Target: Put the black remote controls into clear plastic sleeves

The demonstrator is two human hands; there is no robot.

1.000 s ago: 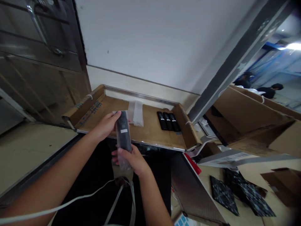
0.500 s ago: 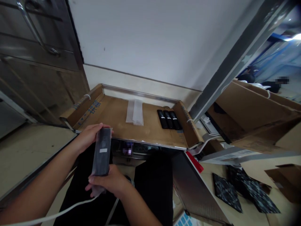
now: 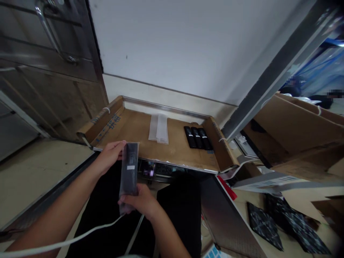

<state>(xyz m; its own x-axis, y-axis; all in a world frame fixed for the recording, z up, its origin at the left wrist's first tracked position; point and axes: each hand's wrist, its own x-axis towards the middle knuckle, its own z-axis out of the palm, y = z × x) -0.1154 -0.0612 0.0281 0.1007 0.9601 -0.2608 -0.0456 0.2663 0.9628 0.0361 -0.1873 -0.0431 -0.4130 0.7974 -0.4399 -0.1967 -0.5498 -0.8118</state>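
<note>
Between my two hands is a black remote control (image 3: 129, 179), or a slim device shaped like one, with a small white label, inside a translucent plastic sleeve. My left hand (image 3: 111, 156) grips its upper end from the left side. Lower down, my right hand (image 3: 142, 200) pinches the sleeve near its bottom end, thumb on top. On the cardboard-lined tray (image 3: 134, 125) beyond my hands lie translucent sleeves (image 3: 162, 129), overlapping. Three black remote controls (image 3: 197, 138) with white labels lie side by side at the tray's right end.
A white cord (image 3: 88, 234) runs from the lower left up to below my hands. A metal door (image 3: 61, 86) stands at left, a large cardboard box (image 3: 301, 125) at right. Dark patterned packages (image 3: 264, 224) lie low on the right.
The view has shifted slightly, so the tray appears a little further right. Both hands keep hold of the sleeved remote control, which now stands more upright in view.
</note>
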